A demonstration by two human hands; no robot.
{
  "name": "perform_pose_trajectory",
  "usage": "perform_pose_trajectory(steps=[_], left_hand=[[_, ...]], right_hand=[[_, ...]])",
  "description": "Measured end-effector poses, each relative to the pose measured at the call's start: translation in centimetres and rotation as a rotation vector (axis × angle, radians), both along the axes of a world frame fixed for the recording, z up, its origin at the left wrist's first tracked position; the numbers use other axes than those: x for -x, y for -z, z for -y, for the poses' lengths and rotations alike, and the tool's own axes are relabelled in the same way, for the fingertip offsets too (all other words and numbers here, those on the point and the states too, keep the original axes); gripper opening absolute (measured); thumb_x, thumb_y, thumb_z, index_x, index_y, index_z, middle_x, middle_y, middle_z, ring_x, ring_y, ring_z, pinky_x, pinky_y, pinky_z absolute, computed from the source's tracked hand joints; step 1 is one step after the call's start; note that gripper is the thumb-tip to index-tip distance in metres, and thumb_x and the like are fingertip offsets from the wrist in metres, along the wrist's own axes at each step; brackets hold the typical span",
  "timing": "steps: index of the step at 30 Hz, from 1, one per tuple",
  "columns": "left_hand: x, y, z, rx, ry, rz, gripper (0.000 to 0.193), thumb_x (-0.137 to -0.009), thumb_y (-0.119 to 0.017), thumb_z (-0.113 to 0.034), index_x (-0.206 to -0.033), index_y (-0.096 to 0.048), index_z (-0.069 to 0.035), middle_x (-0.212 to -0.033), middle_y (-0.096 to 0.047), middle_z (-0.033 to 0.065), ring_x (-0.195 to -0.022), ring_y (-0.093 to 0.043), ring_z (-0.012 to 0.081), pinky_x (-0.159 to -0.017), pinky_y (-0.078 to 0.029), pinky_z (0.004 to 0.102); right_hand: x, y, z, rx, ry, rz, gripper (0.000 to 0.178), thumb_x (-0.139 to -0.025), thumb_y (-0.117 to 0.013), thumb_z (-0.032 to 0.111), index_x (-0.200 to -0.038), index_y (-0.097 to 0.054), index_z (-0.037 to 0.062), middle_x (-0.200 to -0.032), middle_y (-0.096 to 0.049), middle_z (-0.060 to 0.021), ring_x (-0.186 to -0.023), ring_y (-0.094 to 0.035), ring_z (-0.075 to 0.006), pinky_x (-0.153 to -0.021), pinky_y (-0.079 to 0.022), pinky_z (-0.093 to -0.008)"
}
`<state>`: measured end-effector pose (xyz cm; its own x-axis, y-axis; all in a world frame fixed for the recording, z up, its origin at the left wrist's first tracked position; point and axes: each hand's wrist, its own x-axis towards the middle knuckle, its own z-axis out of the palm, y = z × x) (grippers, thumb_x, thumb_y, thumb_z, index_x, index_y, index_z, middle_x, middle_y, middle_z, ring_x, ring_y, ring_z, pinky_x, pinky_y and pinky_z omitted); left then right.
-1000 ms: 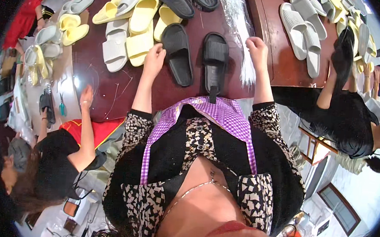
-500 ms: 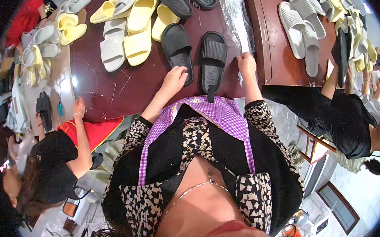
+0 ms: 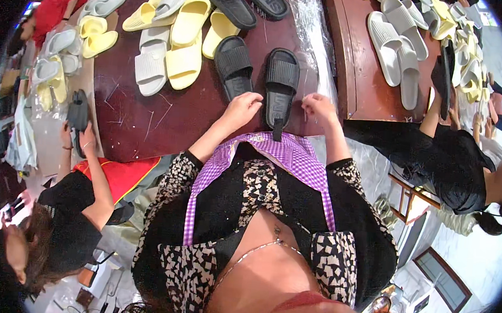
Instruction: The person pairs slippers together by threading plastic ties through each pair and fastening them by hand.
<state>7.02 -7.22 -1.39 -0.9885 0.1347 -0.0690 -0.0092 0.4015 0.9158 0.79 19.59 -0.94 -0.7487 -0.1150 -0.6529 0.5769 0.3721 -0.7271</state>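
Two black ribbed slide sandals lie in front of me on the dark red table (image 3: 125, 118). The left slide (image 3: 234, 59) is tilted slightly, and my left hand (image 3: 242, 109) is at its heel end, covering part of it. My left fingers are pressed together, pointing toward the right slide (image 3: 282, 71). That one has a black strap-like tag (image 3: 278, 128) at its heel, hanging near my purple checked apron (image 3: 289, 147). My right hand (image 3: 322, 109) hovers just right of this slide, fingers curled in a pinch. Whatever either hand pinches is too small to make out.
Yellow slides (image 3: 191, 18), grey slides (image 3: 151, 62) and more black slides (image 3: 230, 1) pile up beyond. Clear plastic wrap (image 3: 314, 39) lies at right, beside another table with grey slides (image 3: 384, 46). Co-workers sit at left (image 3: 79, 197) and right (image 3: 448, 164). Loose threads (image 3: 152, 109) are scattered on the table.
My left hand has moved right, off the left slide's edge toward the gap between the slides. My right hand has come inward and down from the plastic wrap toward the right slide.
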Motion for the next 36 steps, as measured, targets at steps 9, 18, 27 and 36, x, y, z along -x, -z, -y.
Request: perform_pose_trajectory(steps=[9,18,27,36], left_hand=[[3.5,-2.5,-3.8,0.091,0.326,-0.521,0.013,-0.075,-0.059,-0.008,-0.087,-0.060,-0.003,-0.084,-0.057,0.0111,-0.080,-0.056,0.0297,-0.072,-0.045,0.0376],[3.5,-2.5,-3.4,0.022,0.264,-0.526,0.009,-0.076,-0.059,-0.003,-0.084,-0.061,-0.001,-0.092,-0.058,0.0108,-0.088,-0.056,0.0287,-0.075,-0.045,0.0350],[3.1,-2.6,-3.4,-0.496,0.024,0.017,0.012,-0.085,-0.054,-0.004,-0.091,-0.063,0.002,-0.087,-0.064,0.0060,-0.083,-0.061,0.0144,-0.073,-0.047,0.0247],[1.8,-0.8,-0.2,-0.713,-0.232,0.251,0.018,-0.086,-0.055,-0.009,-0.098,-0.060,0.004,-0.076,-0.062,0.0073,-0.065,-0.057,0.0110,-0.061,-0.048,0.0233]], right_hand=[[-4.1,-1.1,3.3,0.663,-0.007,0.382,0.007,-0.083,-0.056,0.012,-0.079,-0.056,0.0052,-0.068,-0.058,-0.0043,-0.050,-0.051,-0.0097,-0.044,-0.041,-0.0213],[-3.0,-4.3,3.3,0.821,-0.121,0.293,0.011,-0.083,-0.058,0.016,-0.080,-0.056,0.0052,-0.067,-0.057,-0.0042,-0.053,-0.052,-0.0098,-0.048,-0.042,-0.0210],[3.6,1.0,-0.7,-0.508,-0.228,-1.012,0.030,-0.082,-0.057,0.020,-0.107,-0.056,0.0033,-0.110,-0.057,-0.0127,-0.102,-0.053,-0.0305,-0.085,-0.043,-0.0372],[4.3,6.6,-0.9,-1.059,-0.461,-0.829,0.060,-0.085,-0.049,0.039,-0.135,-0.031,0.0093,-0.145,-0.022,-0.0085,-0.130,-0.024,-0.0328,-0.101,-0.026,-0.0487]])
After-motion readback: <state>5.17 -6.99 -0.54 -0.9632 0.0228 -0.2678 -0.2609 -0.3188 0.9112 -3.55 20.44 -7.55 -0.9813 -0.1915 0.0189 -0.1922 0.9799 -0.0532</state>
